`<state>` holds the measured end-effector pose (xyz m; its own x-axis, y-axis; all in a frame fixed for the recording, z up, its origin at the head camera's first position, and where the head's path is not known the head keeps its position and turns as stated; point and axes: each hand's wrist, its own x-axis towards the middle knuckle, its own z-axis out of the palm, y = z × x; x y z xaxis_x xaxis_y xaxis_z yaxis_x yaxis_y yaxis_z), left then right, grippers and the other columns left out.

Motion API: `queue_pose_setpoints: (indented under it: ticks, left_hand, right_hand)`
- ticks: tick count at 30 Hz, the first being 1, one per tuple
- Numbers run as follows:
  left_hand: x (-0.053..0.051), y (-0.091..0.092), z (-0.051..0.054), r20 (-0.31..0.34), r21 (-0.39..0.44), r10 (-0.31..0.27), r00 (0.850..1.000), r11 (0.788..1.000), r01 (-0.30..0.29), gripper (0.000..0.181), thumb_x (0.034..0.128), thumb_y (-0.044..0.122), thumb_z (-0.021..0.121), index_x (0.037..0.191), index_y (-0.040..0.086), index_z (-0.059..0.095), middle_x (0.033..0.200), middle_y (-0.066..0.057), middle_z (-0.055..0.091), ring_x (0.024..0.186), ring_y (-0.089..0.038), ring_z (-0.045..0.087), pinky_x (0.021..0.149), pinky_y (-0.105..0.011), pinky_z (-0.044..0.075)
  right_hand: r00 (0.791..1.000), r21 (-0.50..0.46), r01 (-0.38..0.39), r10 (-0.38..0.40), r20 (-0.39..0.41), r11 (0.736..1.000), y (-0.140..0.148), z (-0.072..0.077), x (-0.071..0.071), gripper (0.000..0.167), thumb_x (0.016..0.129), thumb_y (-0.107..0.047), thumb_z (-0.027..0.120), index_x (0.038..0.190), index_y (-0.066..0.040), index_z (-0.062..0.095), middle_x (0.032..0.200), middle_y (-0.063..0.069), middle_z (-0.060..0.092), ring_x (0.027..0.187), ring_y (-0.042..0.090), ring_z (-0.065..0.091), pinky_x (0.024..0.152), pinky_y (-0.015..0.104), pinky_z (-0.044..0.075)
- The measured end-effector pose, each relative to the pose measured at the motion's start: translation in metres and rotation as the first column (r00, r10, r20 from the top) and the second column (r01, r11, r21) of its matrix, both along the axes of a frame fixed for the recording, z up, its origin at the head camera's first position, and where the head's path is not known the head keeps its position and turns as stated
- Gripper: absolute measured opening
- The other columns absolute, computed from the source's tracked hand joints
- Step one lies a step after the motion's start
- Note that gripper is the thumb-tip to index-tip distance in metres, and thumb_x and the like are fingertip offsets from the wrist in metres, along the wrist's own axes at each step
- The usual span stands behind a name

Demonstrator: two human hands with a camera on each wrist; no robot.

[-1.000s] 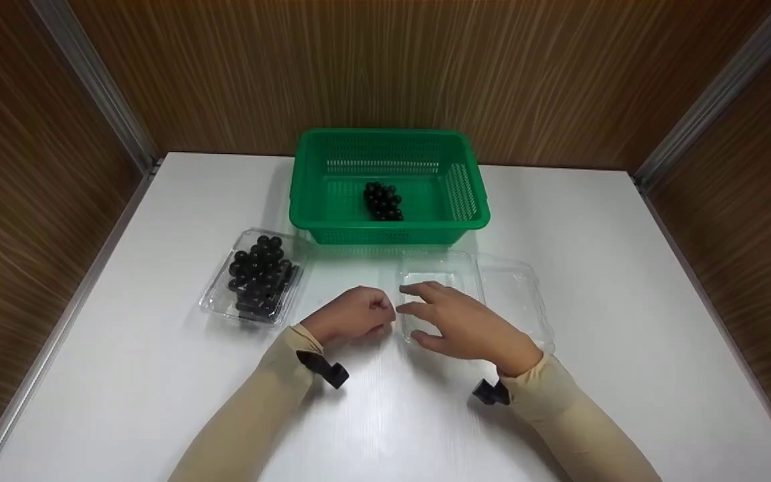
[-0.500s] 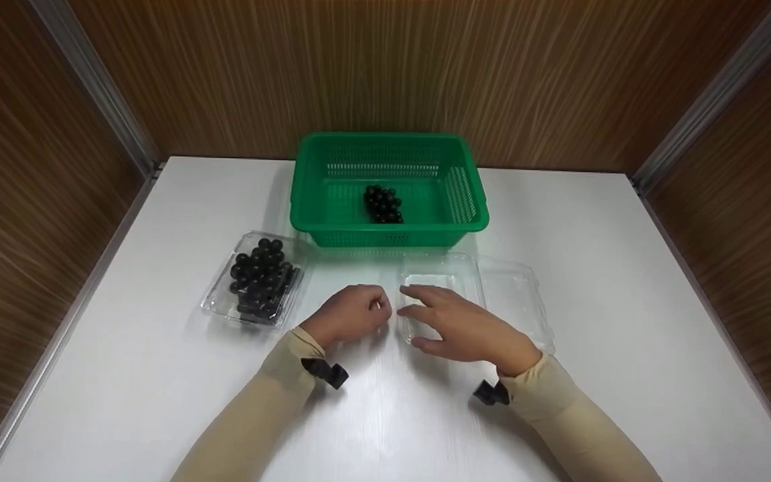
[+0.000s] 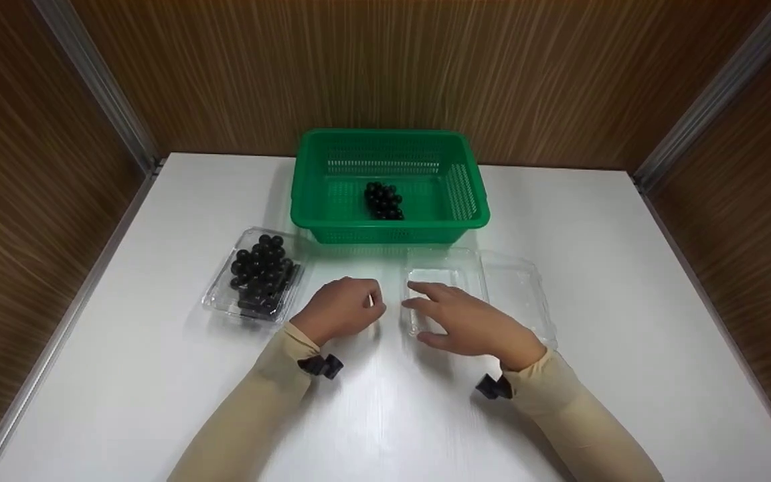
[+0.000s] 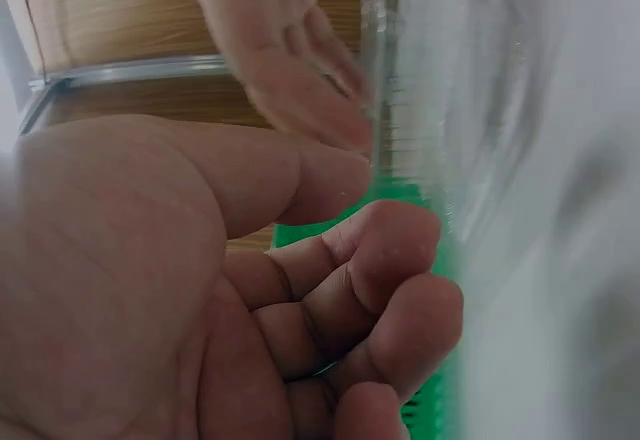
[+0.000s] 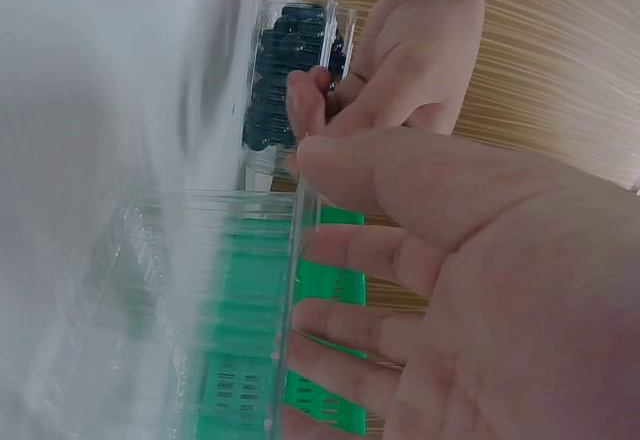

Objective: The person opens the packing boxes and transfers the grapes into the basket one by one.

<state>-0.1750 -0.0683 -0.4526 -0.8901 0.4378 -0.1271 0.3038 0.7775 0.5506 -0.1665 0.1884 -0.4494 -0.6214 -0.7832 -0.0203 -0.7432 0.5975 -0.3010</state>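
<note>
My left hand (image 3: pixel 342 306) is curled with nothing in it, beside an opened clear plastic container (image 3: pixel 479 271). In the left wrist view, the left hand's (image 4: pixel 240 290) fingers bend toward the thumb. My right hand (image 3: pixel 476 321) reaches over the container with its fingers spread. From the right wrist, the right hand's (image 5: pixel 470 270) fingertips lie along the container's rim (image 5: pixel 290 260); whether they press it I cannot tell. Left of the hands, a second clear container (image 3: pixel 221 301) holds dark grapes (image 3: pixel 262 271).
A green basket (image 3: pixel 385 233) stands at the back of the white table (image 3: pixel 385 428), with a small bunch of dark grapes (image 3: pixel 383 201) inside. Wood-grained panels (image 3: pixel 385 67) rise behind and on both sides.
My left hand has drawn a little to the left and slightly back toward the basket, so the gap between the hands is wider. The right hand and the opened container have shifted slightly right.
</note>
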Motion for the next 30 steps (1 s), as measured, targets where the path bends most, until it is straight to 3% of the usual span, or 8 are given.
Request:
queue_pose_setpoints:
  ticks: [6,10,13,16,20,23,30]
  left_hand:
    - [0.003,-0.019,0.023,-0.029,0.043,0.026,0.999,0.999,-0.025,0.013,0.1,0.029,0.061,0.094,0.02,0.069,0.082,0.006,0.067,0.072,-0.014,0.059,0.073,-0.038,0.051]
    - [0.005,-0.04,0.04,-0.056,0.076,0.077,0.995,0.994,-0.072,0.015,0.1005,0.029,0.063,0.102,0.015,0.069,0.094,0.0,0.07,0.084,-0.019,0.064,0.079,-0.04,0.053]
    - [0.005,-0.061,0.05,-0.115,0.075,0.151,0.982,0.987,-0.143,0.023,0.099,0.026,0.068,0.113,0.007,0.068,0.108,-0.009,0.069,0.099,-0.026,0.064,0.087,-0.044,0.053]
    - [0.005,-0.084,0.057,-0.153,0.058,0.24,0.959,0.971,-0.234,0.029,0.0961,0.022,0.07,0.114,0.001,0.066,0.115,-0.017,0.064,0.108,-0.033,0.058,0.091,-0.049,0.05]
    - [0.002,-0.11,0.061,-0.091,0.019,0.346,0.934,0.938,-0.346,0.043,0.0946,0.026,0.069,0.123,-0.005,0.061,0.122,-0.026,0.055,0.115,-0.041,0.05,0.094,-0.057,0.047]
    - [-0.002,-0.125,0.06,-0.014,-0.014,0.403,0.915,0.915,-0.404,0.061,0.0942,0.031,0.068,0.138,-0.008,0.051,0.133,-0.032,0.047,0.123,-0.048,0.044,0.099,-0.062,0.044]
    - [-0.011,-0.139,0.044,0.184,-0.129,0.453,0.872,0.891,-0.436,0.102,0.0902,0.047,0.067,0.16,-0.005,0.015,0.151,-0.042,0.027,0.135,-0.059,0.035,0.108,-0.067,0.038]
  right_hand:
    - [1.0,0.012,0.012,-0.012,0.02,1.0,0.0,0.0,0.0,0.05,0.099,-0.027,0.07,0.145,-0.009,0.056,0.158,0.018,0.044,0.144,0.035,0.045,0.116,0.051,0.039]
    - [1.0,0.004,-0.002,0.002,0.002,1.0,0.0,0.001,-0.001,0.05,0.1,-0.027,0.069,0.144,-0.008,0.057,0.157,0.019,0.045,0.143,0.036,0.045,0.116,0.051,0.039]
    - [1.0,0.002,-0.009,0.009,-0.009,1.0,0.0,0.001,-0.001,0.049,0.1,-0.027,0.07,0.143,-0.008,0.057,0.157,0.019,0.045,0.143,0.036,0.046,0.116,0.051,0.039]
    - [1.0,0.006,-0.013,0.013,-0.013,1.0,0.0,0.002,-0.001,0.049,0.099,-0.026,0.069,0.143,-0.009,0.057,0.157,0.019,0.045,0.143,0.035,0.045,0.116,0.051,0.038]
    - [1.0,0.007,-0.03,0.03,-0.01,1.0,-0.002,0.003,0.0,0.049,0.1,-0.026,0.069,0.144,-0.009,0.056,0.157,0.018,0.044,0.144,0.035,0.045,0.116,0.05,0.039]
    - [0.999,-0.002,-0.049,0.049,-0.003,0.999,-0.003,0.004,0.002,0.05,0.1,-0.025,0.069,0.145,-0.009,0.055,0.157,0.018,0.044,0.144,0.035,0.044,0.116,0.05,0.039]
    - [0.998,0.009,-0.051,0.051,-0.021,0.999,-0.004,0.002,0.004,0.049,0.099,-0.025,0.069,0.144,-0.009,0.056,0.157,0.016,0.045,0.143,0.034,0.046,0.116,0.049,0.04]
